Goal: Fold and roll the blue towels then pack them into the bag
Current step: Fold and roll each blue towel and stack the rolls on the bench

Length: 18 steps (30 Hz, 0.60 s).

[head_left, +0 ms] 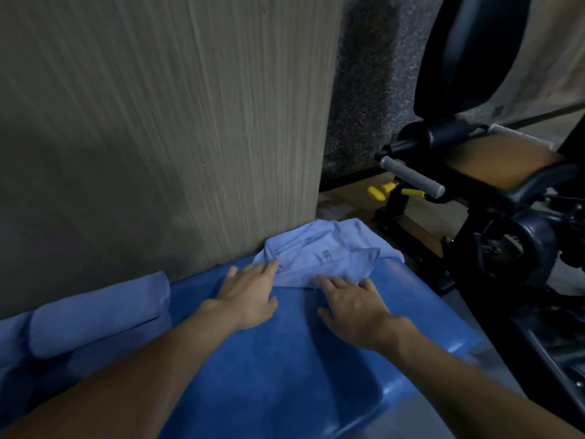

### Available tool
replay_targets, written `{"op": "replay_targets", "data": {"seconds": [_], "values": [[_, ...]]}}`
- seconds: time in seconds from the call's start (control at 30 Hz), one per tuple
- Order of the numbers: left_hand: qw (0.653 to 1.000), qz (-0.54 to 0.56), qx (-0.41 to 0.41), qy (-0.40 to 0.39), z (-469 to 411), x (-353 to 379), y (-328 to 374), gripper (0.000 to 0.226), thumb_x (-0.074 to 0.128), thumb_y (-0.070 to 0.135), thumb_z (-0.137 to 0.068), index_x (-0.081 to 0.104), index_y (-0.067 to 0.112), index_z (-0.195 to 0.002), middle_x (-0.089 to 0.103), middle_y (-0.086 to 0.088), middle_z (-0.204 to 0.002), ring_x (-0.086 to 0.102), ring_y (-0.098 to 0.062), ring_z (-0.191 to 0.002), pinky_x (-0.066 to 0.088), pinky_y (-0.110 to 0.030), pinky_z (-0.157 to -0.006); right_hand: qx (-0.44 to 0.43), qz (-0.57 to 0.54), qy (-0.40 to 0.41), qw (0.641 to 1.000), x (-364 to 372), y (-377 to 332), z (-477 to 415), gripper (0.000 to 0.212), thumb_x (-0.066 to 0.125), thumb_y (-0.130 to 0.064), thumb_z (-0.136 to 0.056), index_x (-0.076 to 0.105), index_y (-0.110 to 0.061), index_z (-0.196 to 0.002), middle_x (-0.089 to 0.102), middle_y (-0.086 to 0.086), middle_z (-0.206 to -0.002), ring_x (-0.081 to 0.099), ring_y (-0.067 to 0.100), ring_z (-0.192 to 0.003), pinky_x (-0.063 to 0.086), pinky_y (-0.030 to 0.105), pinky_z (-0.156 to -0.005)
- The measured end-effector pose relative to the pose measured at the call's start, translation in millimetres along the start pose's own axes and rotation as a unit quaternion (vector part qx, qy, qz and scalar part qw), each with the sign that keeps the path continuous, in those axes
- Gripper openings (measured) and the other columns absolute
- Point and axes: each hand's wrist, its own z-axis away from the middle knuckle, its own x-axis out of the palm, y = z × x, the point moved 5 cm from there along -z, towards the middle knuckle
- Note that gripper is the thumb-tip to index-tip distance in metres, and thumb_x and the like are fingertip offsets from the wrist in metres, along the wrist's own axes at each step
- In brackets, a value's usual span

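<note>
A light blue towel (pixel 329 248) lies crumpled at the far end of a blue surface, against the wooden wall; dark letters show on it. My left hand (pixel 250 296) lies flat with straight fingers, the fingertips touching the towel's left edge. My right hand (pixel 351 308) lies flat beside it, fingers spread and touching the towel's near edge. A darker blue towel (pixel 269 369) is spread flat under both hands and forearms. At the left a rolled light blue towel (pixel 98 315) rests on other blue cloth. No bag is in view.
A grey wood-grain panel (pixel 164 128) rises right behind the towels. To the right stands a black exercise machine (pixel 493 217) with a grey handle (pixel 411 177) and yellow knobs (pixel 380 191). The blue surface ends in a shiny edge (pixel 443 353) at the right.
</note>
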Motion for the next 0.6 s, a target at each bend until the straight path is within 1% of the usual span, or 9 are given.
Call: {"op": "replay_targets", "data": {"seconds": [0.07,0.13,0.17,0.23,0.33,0.37,0.43,0.5,0.6], "values": [[1.000,-0.005,0.011,-0.002,5,-3,6,0.066,0.047,0.036,-0.093,0.019,0.020,-0.150,0.056,0.000,-0.121,0.050,-0.022,-0.121,0.030,-0.045,-0.103,-0.007,0.016,0.011,1.000,-2,2,6,0.063,0.033,-0.043,-0.100,0.012,-0.016,-0.153,0.040,0.002,-0.147,0.040,0.022,-0.132,0.027,0.046,-0.103],[0.999,-0.004,0.037,-0.020,15,-4,14,0.045,0.044,0.035,-0.091,0.039,0.021,-0.133,0.057,0.006,-0.097,0.056,-0.021,-0.104,0.032,-0.042,-0.099,-0.015,0.019,0.009,1.000,-3,3,17,0.064,0.029,-0.043,-0.101,0.008,-0.015,-0.154,0.039,0.001,-0.148,0.040,0.022,-0.132,0.027,0.046,-0.100],[0.998,-0.007,0.047,-0.031,21,-4,19,0.032,0.044,0.036,-0.090,0.048,0.022,-0.118,0.061,0.005,-0.094,0.058,-0.021,-0.099,0.033,-0.040,-0.097,-0.019,0.020,0.008,1.000,-3,3,24,0.063,0.029,-0.043,-0.101,0.008,-0.015,-0.154,0.038,0.001,-0.149,0.041,0.022,-0.131,0.027,0.046,-0.099],[0.998,-0.013,0.060,-0.030,34,-5,27,0.020,0.046,0.039,-0.090,0.053,0.021,-0.094,0.066,0.000,-0.096,0.061,-0.024,-0.097,0.039,-0.036,-0.090,-0.023,0.016,0.007,1.000,-3,5,42,0.059,0.029,-0.043,-0.101,0.015,-0.017,-0.152,0.039,0.000,-0.148,0.043,0.022,-0.129,0.027,0.045,-0.097],[0.996,-0.004,0.093,0.012,46,-7,37,0.026,0.053,0.038,-0.091,0.056,0.014,-0.081,0.062,-0.005,-0.093,0.059,-0.027,-0.094,0.045,-0.036,-0.077,-0.013,0.008,0.019,1.000,4,11,65,0.049,0.035,-0.040,-0.099,0.032,-0.022,-0.145,0.051,-0.002,-0.135,0.052,0.022,-0.117,0.031,0.045,-0.091],[0.992,0.024,0.118,0.027,50,-6,40,0.028,0.054,0.038,-0.090,0.055,0.013,-0.077,0.057,-0.002,-0.091,0.056,-0.025,-0.092,0.045,-0.037,-0.077,-0.015,0.016,0.038,0.999,4,11,73,0.047,0.045,-0.039,-0.094,0.043,-0.024,-0.138,0.059,-0.003,-0.125,0.058,0.021,-0.107,0.035,0.044,-0.086],[0.978,0.104,0.168,0.060,59,-8,47,0.031,0.052,0.041,-0.085,0.048,0.018,-0.065,0.051,0.005,-0.088,0.050,-0.017,-0.086,0.044,-0.037,-0.077,-0.014,0.035,0.070,0.997,4,12,85,0.040,0.075,-0.037,-0.067,0.066,-0.027,-0.105,0.070,-0.006,-0.089,0.066,0.017,-0.075,0.040,0.036,-0.070],[0.964,0.182,0.168,0.093,66,-14,49,0.032,0.047,0.043,-0.077,0.036,0.019,-0.059,0.052,0.008,-0.077,0.050,-0.011,-0.075,0.045,-0.037,-0.070,-0.004,0.039,0.094,0.995,0,13,93,0.040,0.089,-0.025,-0.038,0.063,-0.029,-0.069,0.060,-0.009,-0.058,0.059,0.015,-0.052,0.025,0.029,-0.064],[0.959,0.240,0.077,0.128,71,-24,38,0.032,0.046,0.045,-0.075,0.037,0.015,-0.066,0.041,0.001,-0.054,0.046,-0.018,-0.056,0.041,-0.040,-0.056,0.029,0.052,0.103,0.993,-2,21,97,0.044,0.087,-0.016,-0.029,0.052,-0.027,-0.054,0.045,-0.008,-0.038,0.044,0.013,-0.033,0.003,0.034,-0.060]]}}
